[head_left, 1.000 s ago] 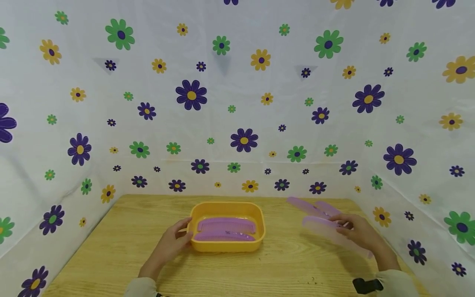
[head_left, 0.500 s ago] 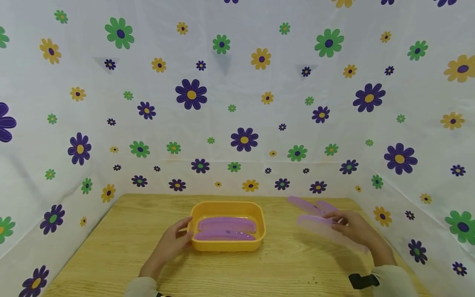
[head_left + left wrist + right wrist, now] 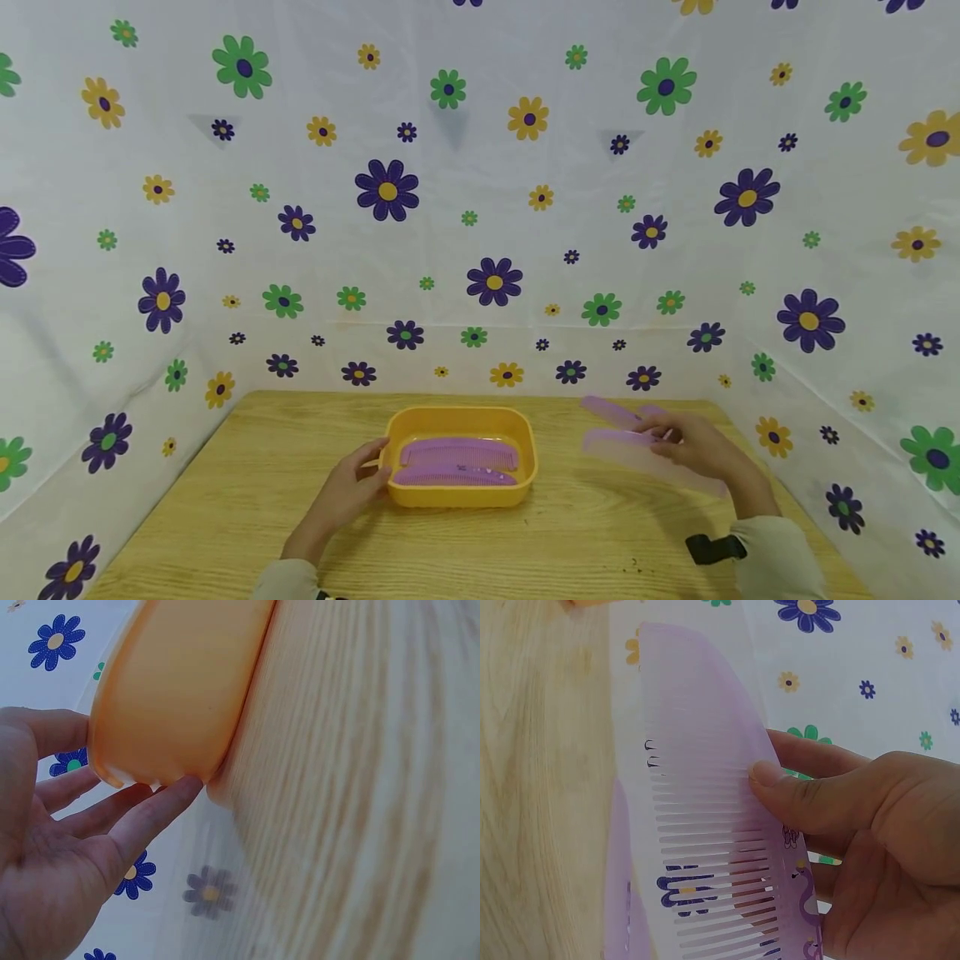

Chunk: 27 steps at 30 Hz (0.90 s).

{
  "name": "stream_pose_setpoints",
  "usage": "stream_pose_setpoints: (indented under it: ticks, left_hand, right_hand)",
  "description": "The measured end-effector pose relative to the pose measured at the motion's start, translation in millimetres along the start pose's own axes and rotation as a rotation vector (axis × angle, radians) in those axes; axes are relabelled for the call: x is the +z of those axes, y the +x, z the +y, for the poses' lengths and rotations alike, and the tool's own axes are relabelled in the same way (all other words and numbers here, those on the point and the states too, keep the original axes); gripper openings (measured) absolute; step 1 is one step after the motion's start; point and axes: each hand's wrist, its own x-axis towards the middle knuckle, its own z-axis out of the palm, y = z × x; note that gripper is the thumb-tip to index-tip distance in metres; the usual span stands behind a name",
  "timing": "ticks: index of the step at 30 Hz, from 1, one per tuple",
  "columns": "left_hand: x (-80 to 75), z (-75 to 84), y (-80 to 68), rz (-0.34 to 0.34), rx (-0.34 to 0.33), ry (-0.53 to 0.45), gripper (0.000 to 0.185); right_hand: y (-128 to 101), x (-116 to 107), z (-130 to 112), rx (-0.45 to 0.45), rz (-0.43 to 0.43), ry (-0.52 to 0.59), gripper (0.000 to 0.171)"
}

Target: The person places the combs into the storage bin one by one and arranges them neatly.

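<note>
A yellow plastic tub (image 3: 461,497) stands on the table, with two purple combs inside: a rear comb (image 3: 459,452) and a front comb (image 3: 442,477). My left hand (image 3: 348,487) holds the tub's left end, thumb low on the outer wall and fingers near the rim, as the left wrist view shows. To the right, my right hand (image 3: 701,446) pinches a pale purple comb (image 3: 697,697) by its spine, above the table. Its teeth and a flamingo print show in the right wrist view. Behind it lies another purple comb (image 3: 606,408), partly covered by the hand.
One more purple comb (image 3: 652,410) shows just behind the right hand, mostly hidden. The wood-grain table (image 3: 570,550) is enclosed at the back and sides by a white flower-print sheet (image 3: 450,250).
My right hand has moved left with the held comb, bringing it closer to the tub. The left hand and the tub have stayed in place.
</note>
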Motion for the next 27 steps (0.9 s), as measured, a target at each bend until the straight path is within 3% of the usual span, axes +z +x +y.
stream_pose_setpoints:
  ticks: [7,13,27]
  left_hand:
    - [0.3,-0.4,-0.4,0.005,0.005,0.009,0.054]
    - [0.3,-2.3,0.5,-0.009,0.021,0.006,0.054]
    - [2.3,-0.9,0.9,0.020,-0.015,0.009,0.054]
  right_hand:
    - [13,1,-9,-0.047,-0.018,-0.003,0.025]
    - [24,2,-16,-0.020,-0.057,0.032,0.026]
    - [57,11,-37,-0.056,-0.116,0.037,0.027]
